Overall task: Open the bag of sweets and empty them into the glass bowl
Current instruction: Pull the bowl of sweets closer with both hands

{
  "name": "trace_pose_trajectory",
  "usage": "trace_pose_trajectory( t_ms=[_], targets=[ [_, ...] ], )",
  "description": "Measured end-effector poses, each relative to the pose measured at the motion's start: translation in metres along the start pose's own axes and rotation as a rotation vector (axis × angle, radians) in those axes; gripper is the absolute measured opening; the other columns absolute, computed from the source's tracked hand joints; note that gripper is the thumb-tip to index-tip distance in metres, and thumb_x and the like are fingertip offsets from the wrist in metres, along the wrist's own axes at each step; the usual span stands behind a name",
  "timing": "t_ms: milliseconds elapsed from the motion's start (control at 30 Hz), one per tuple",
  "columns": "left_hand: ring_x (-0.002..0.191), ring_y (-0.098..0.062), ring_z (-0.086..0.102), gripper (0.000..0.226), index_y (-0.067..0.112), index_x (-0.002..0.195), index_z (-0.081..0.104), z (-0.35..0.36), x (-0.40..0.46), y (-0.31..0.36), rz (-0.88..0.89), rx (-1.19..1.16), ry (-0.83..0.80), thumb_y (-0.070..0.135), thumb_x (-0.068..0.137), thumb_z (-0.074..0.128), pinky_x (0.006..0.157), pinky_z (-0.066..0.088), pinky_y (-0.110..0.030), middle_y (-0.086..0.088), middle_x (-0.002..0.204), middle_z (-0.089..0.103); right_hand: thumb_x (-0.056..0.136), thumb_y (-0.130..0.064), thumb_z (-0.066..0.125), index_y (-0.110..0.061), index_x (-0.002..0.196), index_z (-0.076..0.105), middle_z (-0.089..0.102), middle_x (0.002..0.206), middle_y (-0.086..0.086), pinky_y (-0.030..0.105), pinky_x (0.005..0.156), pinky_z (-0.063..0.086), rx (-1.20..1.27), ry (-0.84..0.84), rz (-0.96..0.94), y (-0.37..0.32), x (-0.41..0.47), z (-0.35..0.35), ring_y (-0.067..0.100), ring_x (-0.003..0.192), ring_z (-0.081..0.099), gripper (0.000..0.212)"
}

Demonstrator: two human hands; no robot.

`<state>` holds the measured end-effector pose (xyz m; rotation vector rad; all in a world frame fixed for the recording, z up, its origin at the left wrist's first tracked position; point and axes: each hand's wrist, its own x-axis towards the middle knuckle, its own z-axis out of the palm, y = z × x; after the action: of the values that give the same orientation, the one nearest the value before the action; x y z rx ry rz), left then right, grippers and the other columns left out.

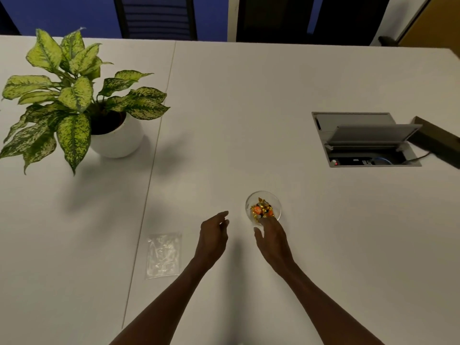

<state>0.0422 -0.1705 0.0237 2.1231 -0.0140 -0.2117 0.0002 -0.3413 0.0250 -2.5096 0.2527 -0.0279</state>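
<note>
Sweets (261,209) in glass bowl (273,199), table centre | bag (163,255) flat, looks empty, at bowl's 8 o'clock | right hand (272,239) fingers in bowl, grip unclear | left hand (213,235) loosely spread, empty | tip: steady bowl, settle sweets gently

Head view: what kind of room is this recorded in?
Probably an office meeting room: a large white table with an open recessed grey cable and socket box, dark mesh-backed office chairs behind it, and a potted variegated plant.
</note>
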Motion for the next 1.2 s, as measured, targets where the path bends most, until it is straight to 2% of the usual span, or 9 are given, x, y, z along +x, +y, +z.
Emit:
trace_pose_trajectory(
  t_ms=[167,300,433,533,667,833,967,1067,1200],
  targets=[
    [0.101,-0.025,0.069,0.029,0.003,0.123,0.064,0.029,0.019,0.016,-0.111,-0.001,-0.023,0.009,0.096,0.054,0.083,0.043,-0.020,-0.013,0.110,0.073,0.089,-0.009,0.062,0.000,0.110,0.062,0.062,0.100,0.017,0.041,0.079,0.055,-0.012,0.039,0.121,0.026,0.016,-0.023,0.031,0.092,0.062,0.022],
    [0.110,-0.028,0.065,0.031,0.002,0.125,0.062,0.049,0.033,0.020,-0.186,0.017,-0.044,0.014,0.098,0.052,0.082,0.034,-0.014,-0.015,0.116,0.072,0.093,-0.017,0.059,0.000,0.115,0.058,0.062,0.107,0.017,0.040,0.085,0.053,-0.031,-0.021,0.241,0.046,0.028,-0.029,0.031,0.099,0.062,0.027],
    [0.095,-0.026,0.067,0.027,0.000,0.115,0.067,0.065,0.043,0.028,-0.212,0.000,-0.038,0.015,0.096,0.055,0.076,0.034,-0.014,-0.018,0.112,0.073,0.097,-0.025,0.053,0.000,0.124,0.053,0.068,0.106,0.018,0.042,0.090,0.052,-0.031,-0.118,0.324,0.061,0.043,-0.032,0.033,0.107,0.061,0.036],
    [0.097,-0.025,0.070,0.028,0.001,0.115,0.068,0.072,0.048,0.031,-0.236,-0.022,-0.033,0.019,0.095,0.057,0.079,0.039,-0.018,-0.016,0.106,0.075,0.097,-0.028,0.052,0.000,0.117,0.057,0.071,0.091,0.020,0.043,0.080,0.055,0.007,-0.148,0.333,0.066,0.053,-0.030,0.035,0.095,0.065,0.034],
    [0.079,-0.018,0.068,0.023,0.008,0.100,0.076,0.076,0.057,0.030,-0.276,-0.023,-0.005,0.021,0.094,0.058,0.067,0.036,-0.010,-0.010,0.089,0.078,0.096,-0.024,0.055,0.001,0.100,0.062,0.070,0.076,0.020,0.041,0.067,0.057,0.075,-0.141,0.337,0.070,0.063,-0.025,0.032,0.073,0.066,0.026],
    [0.057,-0.016,0.069,0.019,0.010,0.080,0.080,0.073,0.069,0.022,-0.328,-0.061,-0.032,0.019,0.089,0.066,0.064,0.051,-0.027,0.002,0.059,0.071,0.095,-0.017,0.054,0.003,0.076,0.058,0.064,0.063,0.018,0.034,0.050,0.040,0.086,-0.094,0.355,0.071,0.072,-0.016,0.027,0.053,0.052,0.029],
    [0.049,-0.019,0.068,0.025,0.007,0.068,0.077,0.069,0.078,0.016,-0.301,-0.036,-0.094,0.019,0.088,0.066,0.062,0.059,-0.038,-0.006,0.053,0.071,0.095,-0.012,0.054,0.002,0.069,0.057,0.063,0.061,0.020,0.029,0.051,0.032,0.078,-0.073,0.353,0.071,0.078,-0.014,0.021,0.051,0.042,0.030],
    [0.050,-0.020,0.069,0.024,0.008,0.067,0.077,0.065,0.084,0.017,-0.298,-0.057,-0.081,0.018,0.088,0.067,0.062,0.060,-0.039,-0.006,0.053,0.070,0.096,-0.011,0.053,0.004,0.072,0.060,0.065,0.063,0.020,0.028,0.050,0.033,0.088,-0.078,0.343,0.067,0.085,-0.014,0.022,0.052,0.048,0.029],
    [0.044,-0.007,0.065,0.021,0.011,0.071,0.078,0.048,0.104,0.024,-0.290,-0.085,-0.053,0.018,0.088,0.067,0.057,0.057,-0.029,-0.001,0.052,0.069,0.097,-0.013,0.051,0.005,0.071,0.059,0.066,0.062,0.018,0.031,0.049,0.041,0.140,-0.055,0.304,0.052,0.106,-0.018,0.028,0.054,0.061,0.032]
  ],
)
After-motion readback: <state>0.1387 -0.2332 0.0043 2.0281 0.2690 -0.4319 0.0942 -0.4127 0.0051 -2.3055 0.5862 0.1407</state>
